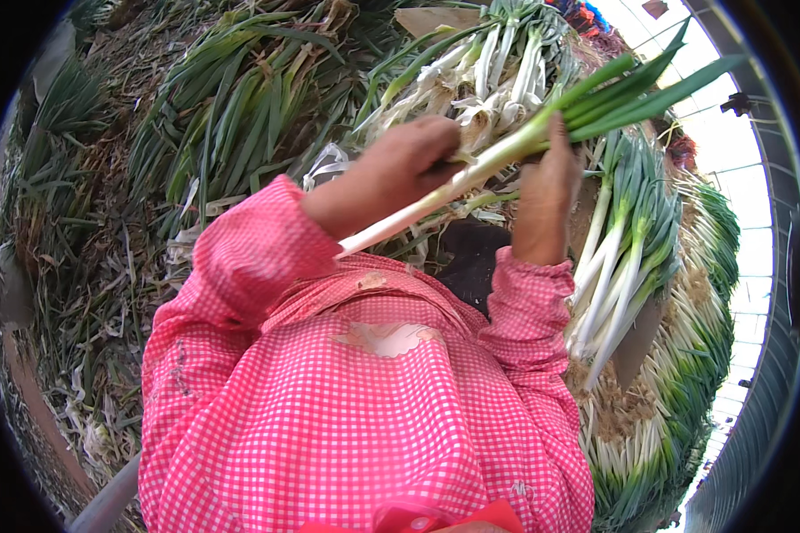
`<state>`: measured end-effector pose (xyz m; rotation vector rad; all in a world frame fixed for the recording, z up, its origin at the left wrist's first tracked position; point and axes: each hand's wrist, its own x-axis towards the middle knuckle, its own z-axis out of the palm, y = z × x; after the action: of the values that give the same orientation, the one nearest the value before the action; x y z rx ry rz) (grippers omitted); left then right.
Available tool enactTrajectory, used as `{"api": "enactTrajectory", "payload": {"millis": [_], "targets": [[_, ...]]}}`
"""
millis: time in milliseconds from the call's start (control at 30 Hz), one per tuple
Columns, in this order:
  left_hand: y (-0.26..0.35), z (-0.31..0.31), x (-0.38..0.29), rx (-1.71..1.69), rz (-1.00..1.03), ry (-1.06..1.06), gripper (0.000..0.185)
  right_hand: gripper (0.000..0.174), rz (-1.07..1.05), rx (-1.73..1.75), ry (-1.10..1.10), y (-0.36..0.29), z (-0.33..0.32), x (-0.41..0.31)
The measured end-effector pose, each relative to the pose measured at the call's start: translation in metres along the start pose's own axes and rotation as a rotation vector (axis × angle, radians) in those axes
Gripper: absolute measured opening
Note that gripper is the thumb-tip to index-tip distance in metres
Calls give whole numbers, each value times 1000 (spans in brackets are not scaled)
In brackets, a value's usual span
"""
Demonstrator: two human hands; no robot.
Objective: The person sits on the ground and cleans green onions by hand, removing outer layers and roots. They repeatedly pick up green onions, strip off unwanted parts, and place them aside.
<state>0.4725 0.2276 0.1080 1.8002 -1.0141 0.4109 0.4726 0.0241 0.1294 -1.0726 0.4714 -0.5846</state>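
Note:
A long green onion stalk [500,156], white at its lower end with several green leaves, slants across the view in front of me. My right hand [550,186] is shut on it just below the leaves, thumb lying along the stalk. At the stalk's middle is my left hand [407,160], slightly blurred, its fingers curled close against the stalk; whether they pinch a thin outer layer is not clear. The stalk's white end reaches my left sleeve cuff. Beyond the hands lie green onions with dry, peeling outer layers [500,86].
Right of my right hand lie cleaner white-stemmed onions [620,246], partly over a flat brown piece [640,340]. A long stacked row of onions [687,373] curves along the far right. Loose green leaves [240,113] and plant scraps [100,320] cover the left side.

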Motion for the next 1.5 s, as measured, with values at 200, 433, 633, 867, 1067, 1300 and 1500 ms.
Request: {"api": "enactTrajectory", "payload": {"millis": [200,433,633,867,1067,1300,1500], "targets": [[-55,-142,-90,-412,-530,717,18,21,-14,286,-196,0,-54,74],[-131,-317,-293,10,-944,1769,38,20,187,464,-77,-4,-113,138],[-192,-271,-392,-39,-988,1712,29,23,326,588,-177,-34,-131,163],[-167,-282,-416,413,-1482,1278,60,23,35,534,-264,-121,-162,177],[-165,-122,-188,-182,-792,425,48,34,56,476,-506,-130,-114,166],[-15,23,-73,-1027,-815,-686,57,35,261,583,-577,-164,-96,162],[47,-5,-90,-923,-1086,-691,48,28,224,501,-211,-176,-166,217]]}}
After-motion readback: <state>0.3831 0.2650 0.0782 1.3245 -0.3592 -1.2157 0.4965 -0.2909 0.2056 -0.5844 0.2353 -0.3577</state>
